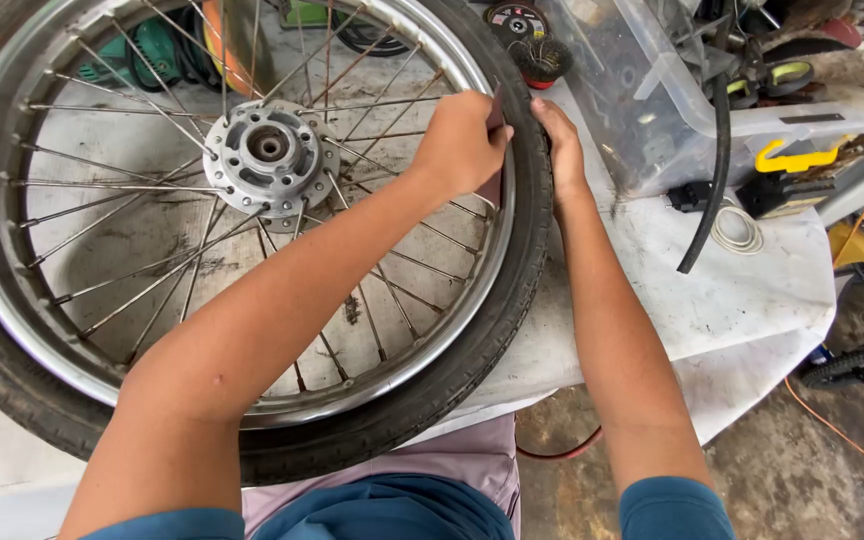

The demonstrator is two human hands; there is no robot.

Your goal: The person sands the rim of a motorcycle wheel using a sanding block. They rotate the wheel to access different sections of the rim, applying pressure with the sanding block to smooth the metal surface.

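The wheel [252, 215] lies flat on the table [742, 300] (spokes and hub facing up). The left hand [462, 140] pinches the tyre [512, 300] edge at the rim; the right hand [562, 145] presses against the tyre just beside it.

I see a black tyre [512, 300] with fine ribbed tread around a shiny silver rim [12, 290], its thin grey spokes [132, 200] fanning from a dull silver hub [270, 152]. The workbench [752, 290] is dirty white, stained grey. By its far edge sit a black hose [714, 170] and a yellow clamp [797, 158].
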